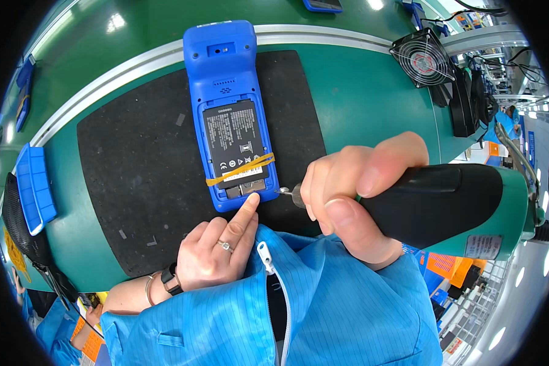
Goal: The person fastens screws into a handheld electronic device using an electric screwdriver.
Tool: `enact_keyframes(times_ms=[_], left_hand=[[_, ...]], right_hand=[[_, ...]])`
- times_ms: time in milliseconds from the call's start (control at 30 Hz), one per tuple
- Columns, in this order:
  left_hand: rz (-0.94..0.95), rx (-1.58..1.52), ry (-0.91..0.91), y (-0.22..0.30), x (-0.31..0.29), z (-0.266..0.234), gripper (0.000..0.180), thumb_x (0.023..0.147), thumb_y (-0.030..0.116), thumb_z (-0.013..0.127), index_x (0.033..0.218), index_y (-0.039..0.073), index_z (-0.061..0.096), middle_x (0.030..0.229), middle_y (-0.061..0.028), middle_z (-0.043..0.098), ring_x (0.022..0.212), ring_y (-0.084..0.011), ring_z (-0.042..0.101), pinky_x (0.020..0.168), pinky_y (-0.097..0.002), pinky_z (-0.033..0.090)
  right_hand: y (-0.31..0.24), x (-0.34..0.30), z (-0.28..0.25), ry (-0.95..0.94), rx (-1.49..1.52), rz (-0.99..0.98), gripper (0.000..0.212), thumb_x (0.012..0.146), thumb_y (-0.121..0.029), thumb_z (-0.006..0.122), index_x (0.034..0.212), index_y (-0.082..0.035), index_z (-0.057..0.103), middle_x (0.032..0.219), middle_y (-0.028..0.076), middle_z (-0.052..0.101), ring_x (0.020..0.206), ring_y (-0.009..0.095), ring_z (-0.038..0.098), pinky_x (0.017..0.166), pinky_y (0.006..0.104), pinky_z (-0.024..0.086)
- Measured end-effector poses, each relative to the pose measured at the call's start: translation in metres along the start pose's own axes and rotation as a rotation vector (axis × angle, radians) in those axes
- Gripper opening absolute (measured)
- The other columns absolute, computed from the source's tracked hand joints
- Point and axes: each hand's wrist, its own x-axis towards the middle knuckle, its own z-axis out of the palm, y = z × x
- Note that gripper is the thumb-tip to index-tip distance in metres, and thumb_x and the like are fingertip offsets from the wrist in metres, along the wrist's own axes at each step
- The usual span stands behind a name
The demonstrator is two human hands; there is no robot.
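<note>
A blue handheld terminal (221,68) lies back side up, its battery bay uncovered. Inside it sits a black battery (235,137) with printed labels, and a yellow rubber band (241,169) crosses its lower part. My left hand (216,253) stretches its index finger onto the terminal's near end, beside some small metal parts; the other fingers are bent and hold nothing. In my right hand (357,192) is a green and black electric screwdriver (433,207), held sideways. Its bit reaches the near right corner of the terminal; whether it sits in a screw, I cannot make out.
Under the terminal is a black mat (140,165) on a green table. A blue tray (35,189) stands at the left edge. A small fan (424,61) with a wire guard stands at the far right. Along the far side runs a metal rail (128,67).
</note>
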Motion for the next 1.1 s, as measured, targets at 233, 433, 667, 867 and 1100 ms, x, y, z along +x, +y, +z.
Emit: enact_keyframes(times_ms=[233, 433, 667, 867, 1100], left_hand=[[0.000, -0.013, 0.001, -0.001, 0.001, -0.001, 0.021, 0.070, -0.001, 0.065, 0.090, -0.005, 0.067, 0.119, -0.0202, 0.060, 0.056, -0.0100, 0.047, 0.047, -0.0201, 0.043], [0.005, -0.009, -0.006, -0.001, 0.001, 0.000, 0.020, 0.071, -0.001, 0.065, 0.091, -0.005, 0.067, 0.119, -0.0202, 0.060, 0.056, -0.0100, 0.047, 0.047, -0.0200, 0.043], [0.001, -0.011, 0.008, -0.001, -0.002, 0.001, 0.020, 0.071, -0.001, 0.065, 0.091, -0.005, 0.067, 0.119, -0.0206, 0.060, 0.055, -0.0098, 0.047, 0.046, -0.0196, 0.043], [-0.013, -0.039, 0.018, -0.001, -0.003, 0.000, 0.021, 0.071, -0.001, 0.065, 0.091, -0.005, 0.067, 0.120, -0.0205, 0.059, 0.055, -0.0100, 0.047, 0.046, -0.0197, 0.043], [-0.012, -0.026, -0.002, -0.002, -0.003, -0.002, 0.021, 0.071, -0.001, 0.065, 0.091, -0.004, 0.067, 0.120, -0.0199, 0.060, 0.055, -0.0101, 0.047, 0.046, -0.0200, 0.043]], right_hand=[[0.003, -0.001, -0.001, -0.008, 0.032, -0.025, 0.033, 0.082, 0.007, 0.056, 0.103, -0.011, 0.037, 0.067, 0.004, 0.050, 0.050, 0.013, 0.049, 0.048, 0.0294, 0.042], [0.002, -0.002, 0.000, 0.028, -0.005, -0.015, 0.033, 0.082, 0.007, 0.056, 0.104, -0.010, 0.037, 0.067, 0.004, 0.050, 0.050, 0.013, 0.049, 0.048, 0.0290, 0.042], [0.002, 0.008, -0.003, -0.127, 0.053, -0.078, 0.039, 0.078, 0.012, 0.057, 0.106, -0.008, 0.038, 0.070, 0.005, 0.050, 0.052, 0.014, 0.049, 0.049, 0.0290, 0.042], [-0.001, 0.012, -0.004, -0.155, 0.040, -0.081, 0.038, 0.079, 0.011, 0.058, 0.105, -0.009, 0.038, 0.069, 0.004, 0.050, 0.051, 0.013, 0.049, 0.048, 0.0284, 0.042], [0.001, 0.014, -0.004, -0.190, 0.034, -0.081, 0.037, 0.079, 0.009, 0.059, 0.103, -0.009, 0.037, 0.069, 0.003, 0.050, 0.049, 0.012, 0.049, 0.046, 0.0277, 0.042]])
